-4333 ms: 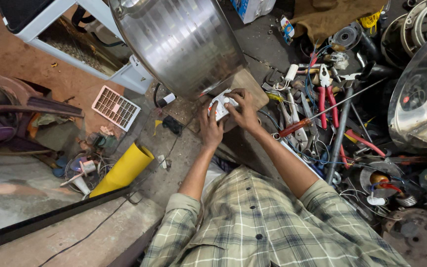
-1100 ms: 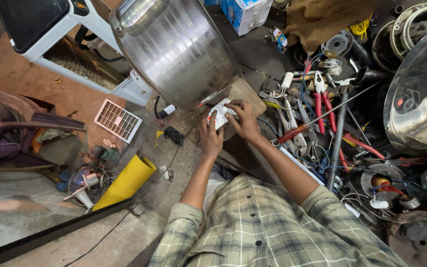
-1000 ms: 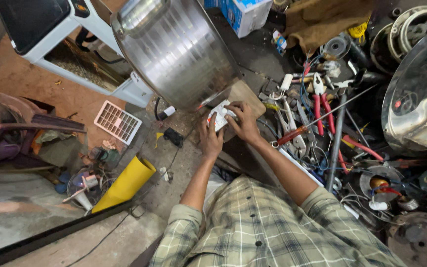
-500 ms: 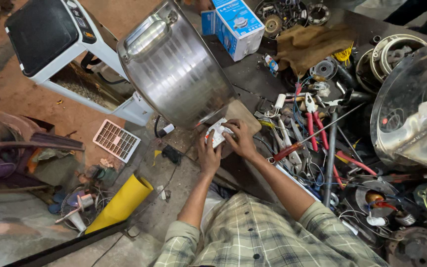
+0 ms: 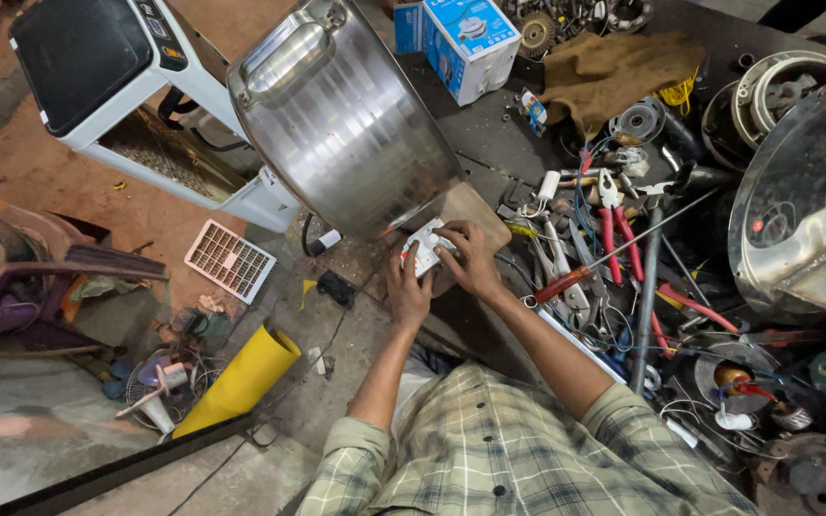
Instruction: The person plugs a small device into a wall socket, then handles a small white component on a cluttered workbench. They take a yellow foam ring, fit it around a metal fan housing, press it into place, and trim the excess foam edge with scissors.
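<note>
A small white part (image 5: 426, 250) with orange marks was held between both hands over a wooden block (image 5: 475, 212), just below the rim of a large steel drum (image 5: 341, 115) lying on its side. The left hand (image 5: 407, 290) was closed around the part's lower left edge, its thumb laid on the face. The right hand (image 5: 468, 258) was gripped over the part's right side, with the fingers curled across the top. Both forearms were stretched forward from checked sleeves (image 5: 528, 459).

To the right of the hands, the table (image 5: 489, 143) was strewn with tools: red-handled pliers (image 5: 614, 225), a red-handled screwdriver (image 5: 566, 283) and a long metal rod (image 5: 644, 296), among loose wires. A blue and white box (image 5: 470, 43) and a brown cloth (image 5: 604, 76) were seen farther back. A second shiny metal vessel (image 5: 810, 210) was placed at the right edge.

On the left, a white appliance (image 5: 117, 86) with a dark top was set on the floor, a white grille (image 5: 229, 260) beside it, and a yellow roll (image 5: 239, 380) nearer the person.
</note>
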Motion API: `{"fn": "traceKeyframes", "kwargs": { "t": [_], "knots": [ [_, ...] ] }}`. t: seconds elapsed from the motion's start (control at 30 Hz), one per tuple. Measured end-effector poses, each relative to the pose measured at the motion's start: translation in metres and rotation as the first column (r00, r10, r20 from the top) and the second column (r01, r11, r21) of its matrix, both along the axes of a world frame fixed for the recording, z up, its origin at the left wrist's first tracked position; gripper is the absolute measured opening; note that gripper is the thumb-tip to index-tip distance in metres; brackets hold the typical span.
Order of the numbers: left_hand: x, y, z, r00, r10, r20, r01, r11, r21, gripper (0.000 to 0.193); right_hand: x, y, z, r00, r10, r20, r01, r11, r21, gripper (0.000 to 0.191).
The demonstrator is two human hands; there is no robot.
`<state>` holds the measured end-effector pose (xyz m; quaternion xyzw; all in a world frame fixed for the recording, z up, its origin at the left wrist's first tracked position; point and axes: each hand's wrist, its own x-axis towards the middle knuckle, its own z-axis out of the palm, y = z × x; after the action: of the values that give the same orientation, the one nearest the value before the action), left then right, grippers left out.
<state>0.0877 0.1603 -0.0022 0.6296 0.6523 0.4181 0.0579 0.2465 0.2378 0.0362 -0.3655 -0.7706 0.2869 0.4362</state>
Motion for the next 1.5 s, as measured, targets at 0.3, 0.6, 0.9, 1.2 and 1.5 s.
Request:
{"fn": "traceKeyframes", "kwargs": {
  "t": [0.3, 0.6, 0.9, 1.2, 1.5],
  "knots": [
    [0.0, -0.001, 0.002, 0.999, 0.01, -0.05, -0.008, 0.999, 0.045, 0.066, 0.019, 0.007, -0.018, 0.991, -0.008, -0.135, 0.01, 1.0, 0.012, 0.021],
    [0.001, 0.001, 0.0, 1.0, -0.01, -0.003, 0.01, 0.999, 0.038, 0.063, 0.05, 0.173, 0.048, 0.866, -0.113, -0.488, -0.014, 0.968, -0.249, 0.043],
    [0.002, 0.004, 0.002, 1.0, 0.013, -0.005, -0.013, 1.0, -0.004, 0.066, -0.023, 0.255, 0.12, 0.852, -0.076, -0.517, -0.12, 0.935, -0.334, 0.052],
    [0.001, 0.0, -0.005, 0.998, 0.024, -0.051, -0.024, 1.0, -0.003, 0.064, -0.014, 0.239, 0.085, 0.832, 0.058, -0.551, -0.264, 0.916, -0.302, 0.048],
    [0.001, 0.001, -0.014, 1.0, -0.008, 0.003, 0.008, 1.0, -0.022, 0.064, 0.044, 0.201, 0.049, 0.876, -0.024, -0.481, -0.223, 0.865, -0.45, 0.052]
  ]
}}
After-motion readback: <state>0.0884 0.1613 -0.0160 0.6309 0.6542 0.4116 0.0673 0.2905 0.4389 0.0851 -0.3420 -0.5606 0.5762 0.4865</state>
